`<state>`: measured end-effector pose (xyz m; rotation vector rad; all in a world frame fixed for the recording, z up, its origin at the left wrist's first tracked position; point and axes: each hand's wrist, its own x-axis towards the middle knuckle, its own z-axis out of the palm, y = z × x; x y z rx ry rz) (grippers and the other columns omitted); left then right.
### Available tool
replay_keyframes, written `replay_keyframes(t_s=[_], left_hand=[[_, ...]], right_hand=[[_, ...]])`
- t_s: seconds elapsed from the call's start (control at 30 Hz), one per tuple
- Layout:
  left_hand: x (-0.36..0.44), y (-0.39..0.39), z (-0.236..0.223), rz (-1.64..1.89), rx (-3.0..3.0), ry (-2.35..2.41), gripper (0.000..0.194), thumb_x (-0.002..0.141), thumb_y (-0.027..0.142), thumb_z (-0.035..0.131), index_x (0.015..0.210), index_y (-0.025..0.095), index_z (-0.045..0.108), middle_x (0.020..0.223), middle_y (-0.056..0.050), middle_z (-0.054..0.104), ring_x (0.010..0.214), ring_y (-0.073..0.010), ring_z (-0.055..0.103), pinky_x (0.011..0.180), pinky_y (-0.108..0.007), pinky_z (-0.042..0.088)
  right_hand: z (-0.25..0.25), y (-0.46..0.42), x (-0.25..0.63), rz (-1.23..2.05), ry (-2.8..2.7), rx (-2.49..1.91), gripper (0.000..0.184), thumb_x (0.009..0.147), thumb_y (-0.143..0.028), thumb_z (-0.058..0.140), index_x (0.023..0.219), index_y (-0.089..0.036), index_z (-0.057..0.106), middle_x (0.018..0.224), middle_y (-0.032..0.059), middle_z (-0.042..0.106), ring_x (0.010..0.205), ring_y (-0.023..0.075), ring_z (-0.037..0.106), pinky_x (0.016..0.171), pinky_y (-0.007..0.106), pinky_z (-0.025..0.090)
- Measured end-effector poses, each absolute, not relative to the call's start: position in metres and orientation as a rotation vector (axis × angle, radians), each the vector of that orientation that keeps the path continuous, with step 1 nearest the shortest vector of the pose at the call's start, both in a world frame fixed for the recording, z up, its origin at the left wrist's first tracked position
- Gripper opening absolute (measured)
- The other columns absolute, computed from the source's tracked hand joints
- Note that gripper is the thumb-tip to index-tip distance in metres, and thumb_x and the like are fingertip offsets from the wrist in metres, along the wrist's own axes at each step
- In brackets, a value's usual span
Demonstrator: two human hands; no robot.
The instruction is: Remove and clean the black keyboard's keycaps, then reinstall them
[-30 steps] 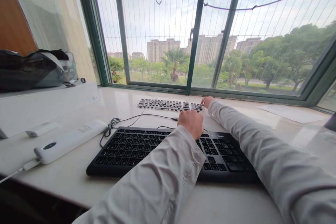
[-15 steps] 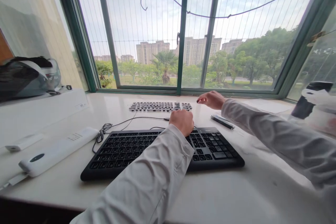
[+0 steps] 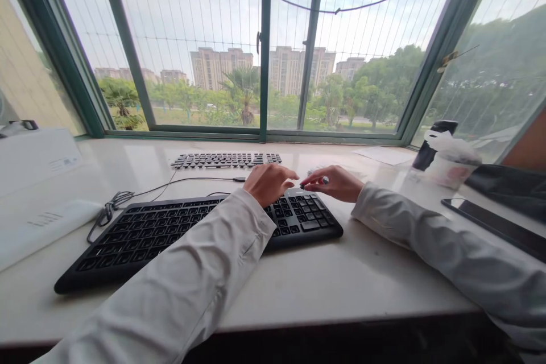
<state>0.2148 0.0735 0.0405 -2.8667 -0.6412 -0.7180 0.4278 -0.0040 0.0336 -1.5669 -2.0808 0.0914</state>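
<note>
A black keyboard (image 3: 170, 231) lies slanted on the white table, many of its key positions bare, with some keycaps (image 3: 313, 213) seated at its right end. Just over its upper right part, my left hand (image 3: 268, 183) holds nothing visible; the thumb and forefinger are apart and point right. Opposite it, my right hand (image 3: 336, 183) pinches a small black keycap (image 3: 302, 186) between thumb and fingertips, above the keyboard's back right edge. Beyond both hands, rows of loose keycaps (image 3: 226, 160) are laid out on the table.
A cable (image 3: 149, 190) runs behind the keyboard to a coiled bundle. At left are a white power strip (image 3: 51, 227) and a white box (image 3: 38, 151). A phone (image 3: 490, 219), a plastic-wrapped cup (image 3: 452, 162) and paper (image 3: 384, 154) are at right. The window (image 3: 265, 68) stands behind.
The view has turned right. My right hand has come back from beside the loose keycaps to the keyboard's back right edge. My left hand has gone from closed to fingers apart.
</note>
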Motion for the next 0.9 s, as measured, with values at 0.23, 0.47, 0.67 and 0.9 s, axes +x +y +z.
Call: replay_keyframes(t_s=[0.23,0.47,0.67,0.9], left_hand=[[0.213,0.073,0.040,-0.630,-2.901,-0.516,0.025,0.090,0.037,0.050,0.097,0.035,0.074,0.091,0.001,0.075,0.085,-0.0174,0.066,0.072,-0.027,0.044],[0.214,0.078,0.037,-0.566,-2.881,-0.461,0.026,0.089,0.039,0.050,0.097,0.035,0.074,0.088,-0.001,0.074,0.082,-0.0181,0.066,0.069,-0.027,0.042],[0.212,0.076,0.038,-0.530,-2.854,-0.437,0.027,0.088,0.041,0.049,0.096,0.036,0.074,0.087,0.000,0.074,0.080,-0.0176,0.065,0.066,-0.026,0.039],[0.211,0.074,0.041,-0.492,-2.810,-0.404,0.027,0.089,0.039,0.047,0.093,0.036,0.074,0.085,0.001,0.074,0.075,-0.0164,0.064,0.061,-0.025,0.036]], right_hand=[[0.028,-0.004,0.422,0.222,-2.129,-1.487,0.033,0.078,-0.049,0.065,0.093,-0.022,0.077,0.073,0.0019,0.070,0.062,0.0108,0.050,0.057,0.023,0.036],[0.026,-0.004,0.421,0.145,-2.148,-1.516,0.029,0.079,-0.047,0.064,0.092,-0.025,0.077,0.073,0.0007,0.070,0.062,0.0109,0.050,0.059,0.024,0.038],[0.027,-0.007,0.416,0.094,-2.148,-1.551,0.022,0.080,-0.041,0.065,0.088,-0.025,0.078,0.071,0.0001,0.068,0.061,0.0108,0.050,0.060,0.024,0.037],[0.030,-0.010,0.414,-0.155,-2.314,-1.445,0.020,0.086,-0.035,0.060,0.085,-0.024,0.077,0.069,0.0004,0.068,0.059,0.0095,0.053,0.069,0.026,0.037]])
